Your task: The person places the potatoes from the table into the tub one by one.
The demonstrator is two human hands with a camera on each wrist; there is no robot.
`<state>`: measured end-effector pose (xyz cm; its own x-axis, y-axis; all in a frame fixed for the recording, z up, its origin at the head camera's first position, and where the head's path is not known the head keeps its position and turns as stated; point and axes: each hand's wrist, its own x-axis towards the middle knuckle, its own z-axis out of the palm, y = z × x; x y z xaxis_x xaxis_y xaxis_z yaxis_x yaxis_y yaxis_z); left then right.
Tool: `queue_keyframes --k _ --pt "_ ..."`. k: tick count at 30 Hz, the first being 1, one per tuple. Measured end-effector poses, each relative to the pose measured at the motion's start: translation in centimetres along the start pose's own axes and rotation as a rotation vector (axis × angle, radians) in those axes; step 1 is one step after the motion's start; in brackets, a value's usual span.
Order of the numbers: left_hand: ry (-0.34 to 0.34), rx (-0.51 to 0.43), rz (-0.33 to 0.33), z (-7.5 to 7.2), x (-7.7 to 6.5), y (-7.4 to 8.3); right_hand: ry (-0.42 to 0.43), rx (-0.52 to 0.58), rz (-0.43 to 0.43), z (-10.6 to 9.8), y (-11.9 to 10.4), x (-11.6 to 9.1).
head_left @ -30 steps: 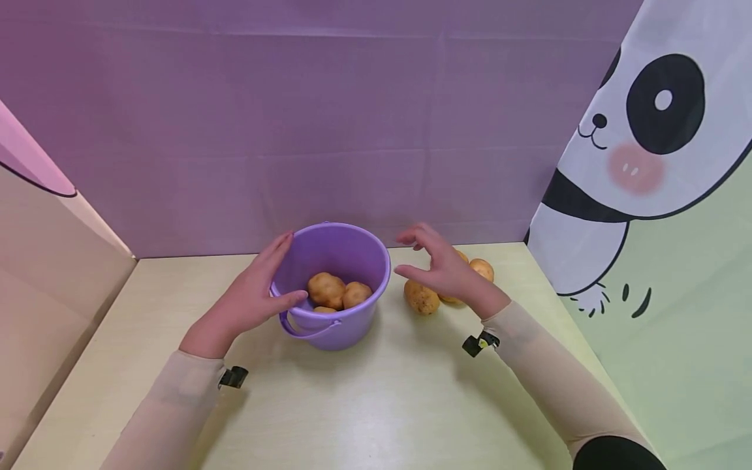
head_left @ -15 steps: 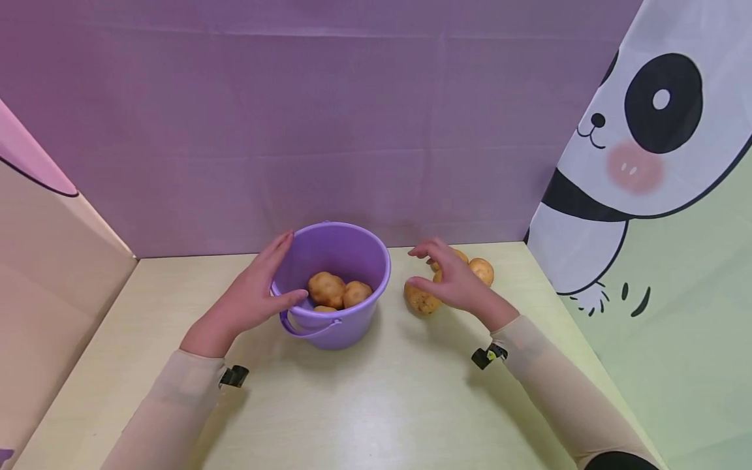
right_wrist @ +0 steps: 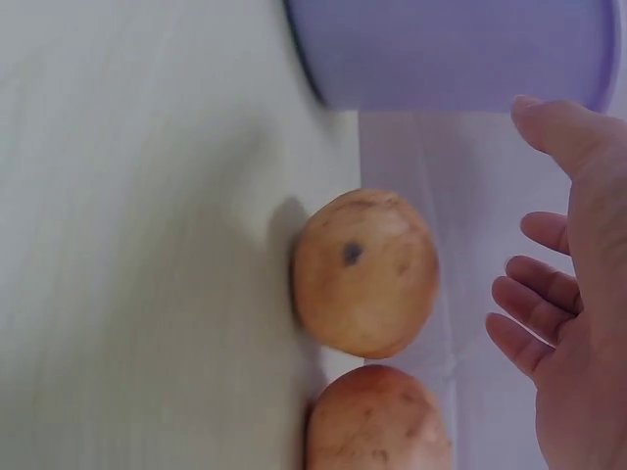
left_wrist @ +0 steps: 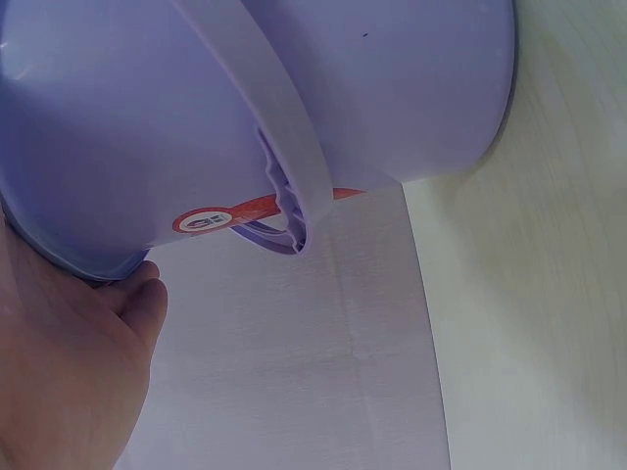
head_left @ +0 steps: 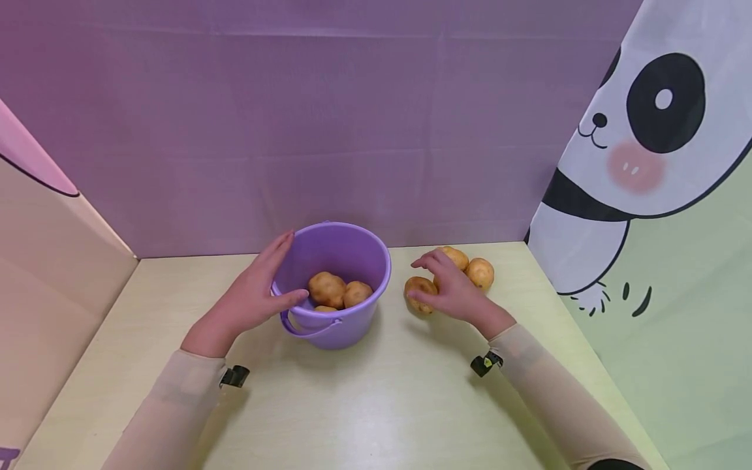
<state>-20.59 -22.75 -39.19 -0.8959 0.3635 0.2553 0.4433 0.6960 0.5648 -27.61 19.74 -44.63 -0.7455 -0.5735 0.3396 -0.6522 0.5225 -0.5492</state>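
A purple bucket point(head_left: 346, 329) stands upright on the table, its handle hanging down at the front. Potatoes point(head_left: 326, 290) lie inside it. My left hand point(head_left: 249, 297) holds the bucket's left rim, thumb over the front edge and fingers along the outer side. To the right of the bucket, my right hand point(head_left: 455, 290) hovers over a small group of potatoes, fingers spread and loosely bent. The thumb overlaps the nearest potato point(head_left: 418, 287) in the head view. In the right wrist view, a gap shows between the fingers and a dark-spotted potato point(right_wrist: 367, 274).
Two more potatoes show beyond the right hand, one at the back point(head_left: 454, 257) and one at the right point(head_left: 480, 274). A purple backdrop point(head_left: 352, 130) rises behind the table point(head_left: 352, 405). A panda-printed panel point(head_left: 664, 196) stands at the right.
My right hand has moved right, away from the bucket, and lowered toward the loose potatoes. My left hand and the bucket have stayed in place.
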Motion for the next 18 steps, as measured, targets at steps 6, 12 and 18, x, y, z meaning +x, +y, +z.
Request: queue_keyframes --k 6,12,18 --pt "-0.003 -0.005 -0.005 -0.1 0.0 0.0 0.005 -0.077 0.002 0.9 0.7 -0.4" --pt "-0.005 -0.008 -0.006 -0.1 0.0 0.0 -0.015 -0.112 0.03 1.6 0.9 -0.6" --pt "-0.005 -0.005 -0.005 -0.1 0.0 0.0 -0.021 -0.171 0.028 2.1 0.8 -0.6"
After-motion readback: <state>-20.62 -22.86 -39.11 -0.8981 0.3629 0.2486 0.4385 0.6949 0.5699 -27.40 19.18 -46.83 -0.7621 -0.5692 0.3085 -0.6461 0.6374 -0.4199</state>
